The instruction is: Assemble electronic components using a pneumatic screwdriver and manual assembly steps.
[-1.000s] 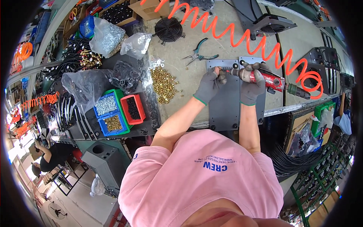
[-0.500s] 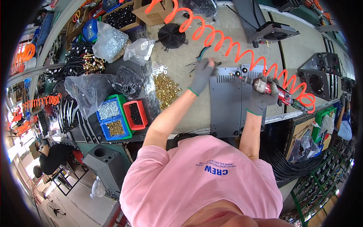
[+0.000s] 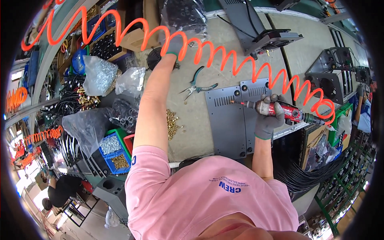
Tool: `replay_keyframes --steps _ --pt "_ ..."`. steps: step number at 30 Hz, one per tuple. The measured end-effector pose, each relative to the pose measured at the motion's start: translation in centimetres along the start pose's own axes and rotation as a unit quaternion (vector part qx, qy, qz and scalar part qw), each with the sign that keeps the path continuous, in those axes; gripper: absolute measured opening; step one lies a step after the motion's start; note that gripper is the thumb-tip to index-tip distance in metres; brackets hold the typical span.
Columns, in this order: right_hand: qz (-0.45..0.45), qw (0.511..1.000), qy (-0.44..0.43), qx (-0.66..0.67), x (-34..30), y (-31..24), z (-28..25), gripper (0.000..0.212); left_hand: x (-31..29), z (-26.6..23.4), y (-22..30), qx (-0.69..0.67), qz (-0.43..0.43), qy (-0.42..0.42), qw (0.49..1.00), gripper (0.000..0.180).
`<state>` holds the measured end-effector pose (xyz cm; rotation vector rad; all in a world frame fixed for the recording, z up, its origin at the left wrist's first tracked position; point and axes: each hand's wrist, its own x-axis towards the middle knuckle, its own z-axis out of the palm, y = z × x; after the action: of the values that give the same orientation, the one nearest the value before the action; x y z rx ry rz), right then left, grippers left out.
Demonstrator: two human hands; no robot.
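My right hand (image 3: pixel 267 123), in a grey glove, is wrapped around a red and grey air screwdriver (image 3: pixel 289 113). The tool's bit points left, over two flat dark grey metal panels (image 3: pixel 226 130) with slots and black feet. My left arm stretches far forward. Its gloved hand (image 3: pixel 171 48) is by the cardboard box and the dark plastic bag (image 3: pixel 188 18); the orange hose crosses it and its fingers cannot be made out. Pliers with teal handles (image 3: pixel 195 87) lie spread on the bench, and a black round fan guard (image 3: pixel 153 58) sits beside my left wrist.
An orange coiled hose (image 3: pixel 236 66) spans the bench and meets the screwdriver. Brass screws (image 3: pixel 172 124) lie loose beside my left forearm. Blue bins (image 3: pixel 114 146) of fasteners and plastic bags (image 3: pixel 100 76) stand at left. Fan-fitted metal housings (image 3: pixel 276 40) are at the back right.
My left hand has moved from above the pliers, forward and left to the box and bag, uncovering the pliers. The hose has swung lower and leftward. My right hand still holds the screwdriver.
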<state>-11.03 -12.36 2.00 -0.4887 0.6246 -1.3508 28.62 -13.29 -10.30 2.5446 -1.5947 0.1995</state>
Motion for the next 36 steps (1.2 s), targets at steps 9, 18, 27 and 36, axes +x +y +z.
replay_keyframes --steps 9,18,27,36 --pt "0.011 1.000 0.003 -0.027 0.4 1.3 0.6 0.035 -2.1 1.4 0.3 -0.107 -0.015 0.012 0.994 0.034" --pt "0.027 0.994 -0.066 -0.085 -1.6 4.2 2.7 0.033 -21.5 -3.1 10.0 -0.293 -0.070 -0.003 0.954 0.036" --pt "-0.001 0.964 -0.198 -0.177 -2.7 7.5 2.5 0.037 -24.4 -2.2 13.7 -0.308 -0.098 0.023 0.946 0.032" --pt "0.036 0.927 -0.262 -0.266 -2.6 10.0 2.5 0.026 -24.0 -2.6 13.6 -0.292 -0.108 -0.026 0.950 0.031"
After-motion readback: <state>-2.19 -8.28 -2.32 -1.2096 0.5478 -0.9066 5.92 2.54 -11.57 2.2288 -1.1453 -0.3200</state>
